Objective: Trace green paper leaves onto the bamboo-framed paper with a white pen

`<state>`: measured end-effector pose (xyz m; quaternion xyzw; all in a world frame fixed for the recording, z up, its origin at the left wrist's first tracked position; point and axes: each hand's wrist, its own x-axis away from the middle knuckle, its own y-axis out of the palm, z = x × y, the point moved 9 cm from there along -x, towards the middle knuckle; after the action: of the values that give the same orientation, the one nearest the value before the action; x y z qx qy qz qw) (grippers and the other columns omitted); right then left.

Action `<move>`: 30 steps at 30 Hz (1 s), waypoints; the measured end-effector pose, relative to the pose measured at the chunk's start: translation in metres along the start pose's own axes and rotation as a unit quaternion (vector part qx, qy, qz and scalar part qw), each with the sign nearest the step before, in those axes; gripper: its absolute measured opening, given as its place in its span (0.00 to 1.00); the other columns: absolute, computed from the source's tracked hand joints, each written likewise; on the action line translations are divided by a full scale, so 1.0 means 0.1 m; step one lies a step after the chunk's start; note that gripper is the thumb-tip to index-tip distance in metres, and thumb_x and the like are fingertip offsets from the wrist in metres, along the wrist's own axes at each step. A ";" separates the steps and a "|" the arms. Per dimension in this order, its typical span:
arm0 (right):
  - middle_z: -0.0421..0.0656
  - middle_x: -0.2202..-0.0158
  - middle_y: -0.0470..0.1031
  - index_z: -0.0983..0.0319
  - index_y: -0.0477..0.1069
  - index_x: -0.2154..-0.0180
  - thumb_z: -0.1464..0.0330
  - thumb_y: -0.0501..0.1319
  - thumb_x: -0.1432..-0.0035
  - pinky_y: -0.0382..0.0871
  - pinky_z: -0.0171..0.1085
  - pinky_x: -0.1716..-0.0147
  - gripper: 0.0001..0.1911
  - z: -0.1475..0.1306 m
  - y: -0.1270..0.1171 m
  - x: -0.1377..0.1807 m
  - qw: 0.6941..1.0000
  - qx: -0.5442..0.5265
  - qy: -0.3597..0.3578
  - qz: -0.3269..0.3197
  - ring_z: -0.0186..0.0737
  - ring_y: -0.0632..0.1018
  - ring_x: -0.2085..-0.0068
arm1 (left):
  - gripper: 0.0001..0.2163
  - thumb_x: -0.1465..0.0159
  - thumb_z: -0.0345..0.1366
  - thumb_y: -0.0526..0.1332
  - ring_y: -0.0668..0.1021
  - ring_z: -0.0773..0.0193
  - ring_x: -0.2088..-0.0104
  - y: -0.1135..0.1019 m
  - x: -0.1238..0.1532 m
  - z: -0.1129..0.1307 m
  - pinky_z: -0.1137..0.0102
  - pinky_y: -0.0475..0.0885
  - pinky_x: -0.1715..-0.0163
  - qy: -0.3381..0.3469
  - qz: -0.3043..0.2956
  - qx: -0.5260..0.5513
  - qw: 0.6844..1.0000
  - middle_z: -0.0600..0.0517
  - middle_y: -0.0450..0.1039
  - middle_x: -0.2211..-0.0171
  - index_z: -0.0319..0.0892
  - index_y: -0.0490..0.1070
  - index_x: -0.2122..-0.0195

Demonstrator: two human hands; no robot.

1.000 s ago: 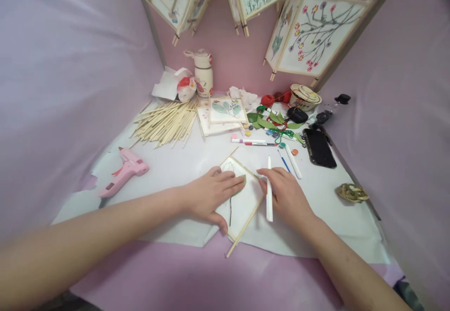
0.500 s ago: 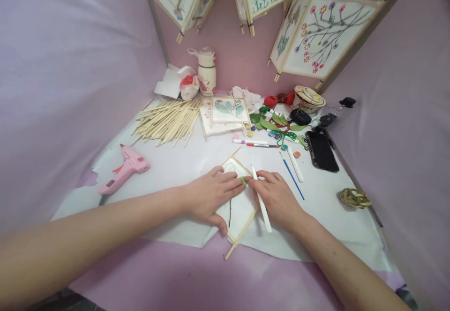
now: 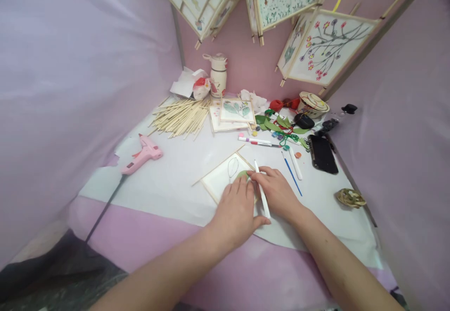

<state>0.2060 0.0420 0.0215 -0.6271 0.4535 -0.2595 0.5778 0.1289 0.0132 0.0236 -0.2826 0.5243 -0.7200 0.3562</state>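
Now I see the left hand (image 3: 235, 211) has shifted lower, open and flat across the framed panel (image 3: 213, 182) on the worktop (image 3: 172, 175), leaving its drawn outline (image 3: 232, 166) uncovered; the right hand (image 3: 276, 192) grips a white pen (image 3: 261, 186), fingertips at a green leaf (image 3: 242, 174).

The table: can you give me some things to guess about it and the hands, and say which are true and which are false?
1. The right hand holds a white pen. True.
2. The glue gun is pink. True.
3. The left hand is touching the glue gun. False: the left hand lies over the paper.
4. The bottle has fallen on its side. False: the bottle stands upright.
5. A leaf outline is drawn on the paper. True.
6. The phone lies to the left of the sticks. False: the phone lies to the right of them.
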 end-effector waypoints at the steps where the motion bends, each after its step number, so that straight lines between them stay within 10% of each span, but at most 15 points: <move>1: 0.49 0.56 0.77 0.64 0.68 0.50 0.75 0.55 0.41 0.61 0.44 0.53 0.17 0.02 0.00 0.00 1.000 -0.007 0.002 -0.001 0.49 0.66 0.45 | 0.39 0.43 0.56 0.60 0.57 0.45 0.36 -0.01 0.01 -0.02 0.55 0.57 0.40 0.001 0.009 0.013 1.000 0.35 0.52 0.35 0.31 0.56 0.38; 22: 0.48 0.52 0.73 0.58 0.68 0.46 0.76 0.52 0.42 0.64 0.41 0.53 0.22 0.18 0.02 0.01 0.996 -0.082 0.036 0.002 0.46 0.68 0.44 | 0.20 0.35 0.27 0.44 0.75 0.60 0.51 -0.17 -0.19 -0.61 0.64 0.69 0.52 -0.104 0.014 0.187 0.977 0.50 0.76 0.53 0.42 0.60 0.43; 30: 0.47 0.55 0.75 0.59 0.68 0.47 0.80 0.51 0.45 0.63 0.41 0.52 0.25 0.16 0.02 0.02 0.996 -0.085 0.024 0.004 0.46 0.67 0.44 | 0.19 0.35 0.27 0.48 0.71 0.52 0.57 -0.03 -0.25 -0.24 0.59 0.67 0.59 -0.041 0.042 -0.082 0.995 0.43 0.69 0.57 0.36 0.62 0.43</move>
<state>0.2203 0.0484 0.0162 -0.6657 0.4904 -0.2324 0.5122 0.1244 0.0475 0.0183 -0.3175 0.5782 -0.6468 0.3830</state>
